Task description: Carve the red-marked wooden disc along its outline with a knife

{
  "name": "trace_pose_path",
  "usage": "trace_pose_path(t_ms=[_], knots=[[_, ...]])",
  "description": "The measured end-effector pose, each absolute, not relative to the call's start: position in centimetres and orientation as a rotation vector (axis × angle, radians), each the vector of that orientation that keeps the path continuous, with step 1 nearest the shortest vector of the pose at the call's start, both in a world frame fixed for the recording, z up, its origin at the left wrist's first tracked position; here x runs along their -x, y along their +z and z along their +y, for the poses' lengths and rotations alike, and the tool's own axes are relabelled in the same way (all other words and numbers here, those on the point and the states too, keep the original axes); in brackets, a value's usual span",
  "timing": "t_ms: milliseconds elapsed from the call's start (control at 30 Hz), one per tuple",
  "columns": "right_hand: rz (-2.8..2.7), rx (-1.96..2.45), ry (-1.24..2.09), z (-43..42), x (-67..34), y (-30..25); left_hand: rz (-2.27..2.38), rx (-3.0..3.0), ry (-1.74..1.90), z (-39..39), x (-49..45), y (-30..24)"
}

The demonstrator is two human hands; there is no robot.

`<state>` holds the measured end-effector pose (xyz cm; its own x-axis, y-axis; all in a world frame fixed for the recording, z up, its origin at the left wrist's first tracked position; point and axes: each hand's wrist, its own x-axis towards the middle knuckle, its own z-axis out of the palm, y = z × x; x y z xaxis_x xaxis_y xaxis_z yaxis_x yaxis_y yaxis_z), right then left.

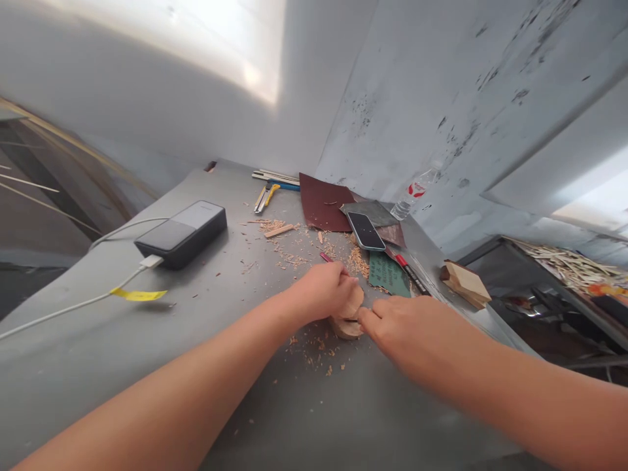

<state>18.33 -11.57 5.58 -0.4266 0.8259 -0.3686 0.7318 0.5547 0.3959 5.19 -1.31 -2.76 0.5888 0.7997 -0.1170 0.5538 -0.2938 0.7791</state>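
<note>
Near the table's middle, a pale carved wood piece (353,303) with rounded edges rests against or above a second rounded wood part (347,329); I cannot tell whether they are joined. My left hand (326,291) is closed on the upper part from the left. A short red stick end (326,257) shows just beyond its knuckles; whether the hand holds it is hidden. From the right, my right hand (397,320) is closed, its fingertips pinched against the wood's edge by a thin dark line. What lies inside that pinch cannot be made out. Wood shavings (318,353) surround both hands.
A black power bank (184,232) with a white cable stands left. Behind lie a yellow box cutter (266,196), brown sandpaper (324,203), a phone (366,230), green sandpaper (389,273) and a red-black marker (411,273). A bottle (415,193) and wood block (466,283) are right.
</note>
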Motion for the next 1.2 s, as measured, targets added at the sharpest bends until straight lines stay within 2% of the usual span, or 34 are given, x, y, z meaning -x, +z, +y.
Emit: trace_pose_path(t_ms=[300, 500, 600, 733, 867, 1200], knots=[[2.232, -1.464, 0.043, -12.7, -20.7, 4.7, 1.007, -1.837, 0.548, -1.7, -4.3, -2.8], [2.153, -1.961, -0.752, -13.1, -20.9, 5.8, 0.704, -1.672, 0.860, -1.6, -4.1, -3.0], [2.089, -2.125, -0.970, -13.1, -21.5, 5.8, 0.608, -1.624, 0.909, -1.5, -3.7, -2.4], [2.152, -2.262, -0.858, -12.9, -22.7, 5.7, 0.618, -1.600, 0.867, -1.3, -2.8, -1.1], [2.150, -2.255, -0.735, -13.1, -23.5, 6.7, 0.541, -1.714, 0.646, -1.2, -2.2, -0.2], [2.431, -1.578, -0.265, -14.2, -24.5, 6.3, 0.401, -2.002, 0.279, -1.7, -1.9, -1.3]])
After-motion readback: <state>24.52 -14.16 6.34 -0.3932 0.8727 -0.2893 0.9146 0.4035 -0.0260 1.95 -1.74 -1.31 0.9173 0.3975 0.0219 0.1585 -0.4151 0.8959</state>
